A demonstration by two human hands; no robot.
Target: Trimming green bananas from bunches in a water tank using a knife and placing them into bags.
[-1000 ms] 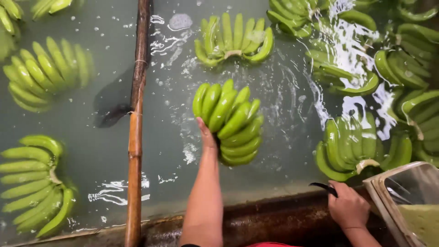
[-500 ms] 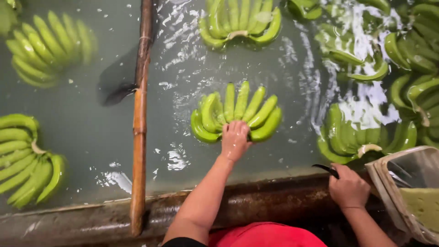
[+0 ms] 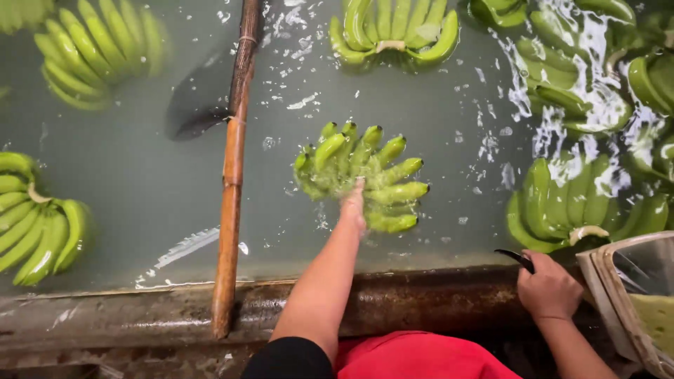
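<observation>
Seven or so green banana clusters [image 3: 359, 179], one wooden pole [image 3: 232, 175], one dark knife [image 3: 516, 259], two hands [image 3: 353, 205].

Left hand [image 3: 353, 205]: fingers blurred, partly hidden among the banana cluster [image 3: 361, 179] it grips. Right hand [image 3: 549, 288]: closed over a dark knife [image 3: 517, 259], handle concealed, only the blade tip showing. Plastic tray [image 3: 625, 295] just right of it: cut off by the frame edge.

banana packing plant, water wash tank [image 3: 435, 295] (rusty rim), floating green bunches [image 3: 84, 49]
</observation>
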